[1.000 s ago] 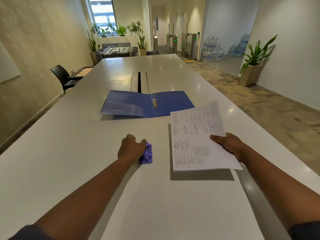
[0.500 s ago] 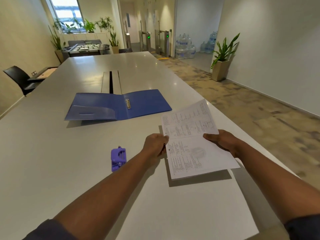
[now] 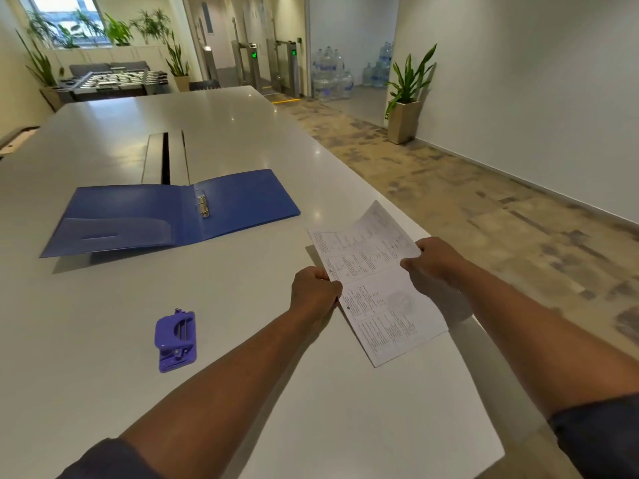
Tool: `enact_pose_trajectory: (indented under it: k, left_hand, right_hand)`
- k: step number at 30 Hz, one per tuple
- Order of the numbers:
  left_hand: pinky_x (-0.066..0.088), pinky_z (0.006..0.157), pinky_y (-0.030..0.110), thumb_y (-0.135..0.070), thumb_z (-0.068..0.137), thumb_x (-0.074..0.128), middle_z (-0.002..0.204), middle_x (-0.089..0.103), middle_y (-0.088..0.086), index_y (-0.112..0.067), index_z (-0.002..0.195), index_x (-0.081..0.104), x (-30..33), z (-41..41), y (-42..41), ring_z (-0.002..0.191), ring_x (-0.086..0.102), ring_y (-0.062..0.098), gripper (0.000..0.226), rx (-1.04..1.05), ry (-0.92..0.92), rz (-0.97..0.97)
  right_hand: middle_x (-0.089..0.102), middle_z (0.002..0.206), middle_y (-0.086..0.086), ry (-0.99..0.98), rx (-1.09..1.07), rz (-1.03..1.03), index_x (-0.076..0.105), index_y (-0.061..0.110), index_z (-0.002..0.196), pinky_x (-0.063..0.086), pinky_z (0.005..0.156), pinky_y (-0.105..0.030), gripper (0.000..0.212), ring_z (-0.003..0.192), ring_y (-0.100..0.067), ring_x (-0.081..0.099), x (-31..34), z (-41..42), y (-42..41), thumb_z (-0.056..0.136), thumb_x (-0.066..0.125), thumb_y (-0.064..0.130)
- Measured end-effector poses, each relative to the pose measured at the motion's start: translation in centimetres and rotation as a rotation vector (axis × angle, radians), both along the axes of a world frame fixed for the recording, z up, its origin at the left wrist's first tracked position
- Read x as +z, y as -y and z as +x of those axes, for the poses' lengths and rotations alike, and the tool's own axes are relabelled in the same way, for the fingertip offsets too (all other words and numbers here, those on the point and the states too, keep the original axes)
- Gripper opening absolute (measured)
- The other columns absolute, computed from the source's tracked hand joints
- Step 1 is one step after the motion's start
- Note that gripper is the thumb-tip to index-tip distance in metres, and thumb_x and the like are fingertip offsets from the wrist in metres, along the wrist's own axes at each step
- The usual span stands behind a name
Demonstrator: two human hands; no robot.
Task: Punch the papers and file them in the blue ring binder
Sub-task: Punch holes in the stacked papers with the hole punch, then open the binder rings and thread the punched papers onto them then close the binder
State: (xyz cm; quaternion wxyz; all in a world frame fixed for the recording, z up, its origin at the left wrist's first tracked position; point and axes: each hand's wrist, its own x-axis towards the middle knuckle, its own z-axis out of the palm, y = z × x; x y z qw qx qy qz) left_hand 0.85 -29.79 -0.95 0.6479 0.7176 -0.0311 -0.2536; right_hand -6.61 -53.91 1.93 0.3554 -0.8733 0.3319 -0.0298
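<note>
The printed papers (image 3: 377,299) hang just above the white table (image 3: 103,392) near its right edge, held by both hands. My left hand (image 3: 313,290) pinches their left edge. My right hand (image 3: 434,262) grips the right edge higher up. The blue ring binder (image 3: 173,214) lies open flat farther back on the left, its metal rings (image 3: 203,205) showing at the spine. A small purple hole punch (image 3: 175,340) sits alone on the table, left of my left forearm.
A cable slot (image 3: 165,162) runs down the table's middle behind the binder. The table's right edge drops to a patterned floor. A potted plant (image 3: 406,98) stands by the right wall, and water bottles (image 3: 332,77) are stacked far back.
My left hand left the hole punch and took hold of the papers' left edge. The papers have tilted and lifted a little. The view has swung to the right.
</note>
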Motion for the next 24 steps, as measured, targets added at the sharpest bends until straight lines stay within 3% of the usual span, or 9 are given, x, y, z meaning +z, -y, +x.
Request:
enact_pose_trajectory:
  k: [2,5,7,10,15,20,24]
  left_hand:
    - [0.064,0.07,0.04,0.007,0.077,0.067,0.11,0.075,0.01,-0.005,0.086,0.063,0.0,-0.2,0.9,0.083,0.074,0.019,0.015,-0.032,0.114,0.108]
    - [0.047,0.053,0.014,-0.003,0.081,0.074,0.117,0.061,-0.008,-0.01,0.118,0.052,0.5,-0.4,1.7,0.08,0.059,0.005,0.044,-0.091,0.314,0.317]
    - [0.043,0.052,0.012,-0.006,0.082,0.075,0.124,0.061,-0.005,-0.014,0.136,0.038,0.2,-0.4,2.1,0.084,0.059,0.008,0.066,-0.138,0.411,0.347]
    - [0.043,0.05,0.012,-0.011,0.083,0.076,0.13,0.065,-0.001,-0.019,0.146,0.025,-0.1,-0.4,2.4,0.08,0.059,0.006,0.081,-0.19,0.511,0.392]
    - [0.037,0.054,0.017,-0.019,0.083,0.073,0.129,0.065,0.0,-0.014,0.137,0.041,0.2,-0.2,2.5,0.084,0.055,0.012,0.062,-0.258,0.571,0.552]
    - [0.043,0.068,0.025,-0.028,0.082,0.073,0.105,0.06,-0.003,-0.016,0.113,0.057,0.1,0.2,2.2,0.084,0.051,0.012,0.038,-0.258,0.586,0.648]
    - [0.041,0.075,0.027,-0.032,0.086,0.069,0.118,0.065,0.0,-0.011,0.12,0.061,-0.3,0.2,2.4,0.091,0.053,0.014,0.04,-0.27,0.625,0.671]
  right_hand:
    - [0.07,0.107,-0.01,-0.06,-0.006,-0.111,0.067,0.009,0.113,0.055,0.076,-0.037,0.033,0.093,-0.029,0.066,-0.3,0.5,0.6,0.087,0.075,0.027]
    - [0.066,0.119,-0.012,-0.12,0.011,-0.232,0.063,0.007,0.119,0.055,0.089,-0.043,0.039,0.106,-0.033,0.064,-0.8,0.9,1.1,0.09,0.073,0.031]
    - [0.065,0.126,-0.012,-0.138,0.006,-0.269,0.061,0.008,0.123,0.054,0.092,-0.045,0.042,0.112,-0.034,0.063,-1.0,0.9,1.2,0.091,0.071,0.032]
    - [0.064,0.128,-0.011,-0.158,-0.01,-0.286,0.059,0.009,0.124,0.054,0.093,-0.045,0.042,0.114,-0.033,0.062,-1.3,0.9,1.2,0.091,0.071,0.032]
    - [0.065,0.121,-0.009,-0.151,-0.047,-0.275,0.059,0.011,0.118,0.053,0.088,-0.042,0.04,0.11,-0.032,0.062,-1.5,0.6,1.2,0.089,0.073,0.035]
    - [0.06,0.131,-0.004,-0.166,-0.121,-0.327,0.055,0.018,0.127,0.044,0.098,-0.045,0.049,0.122,-0.032,0.056,-1.7,0.3,0.8,0.089,0.072,0.043]
    - [0.051,0.133,-0.007,-0.214,-0.146,-0.489,0.051,0.024,0.133,0.037,0.103,-0.051,0.045,0.126,-0.034,0.05,-1.8,0.7,-0.7,0.093,0.063,0.037]
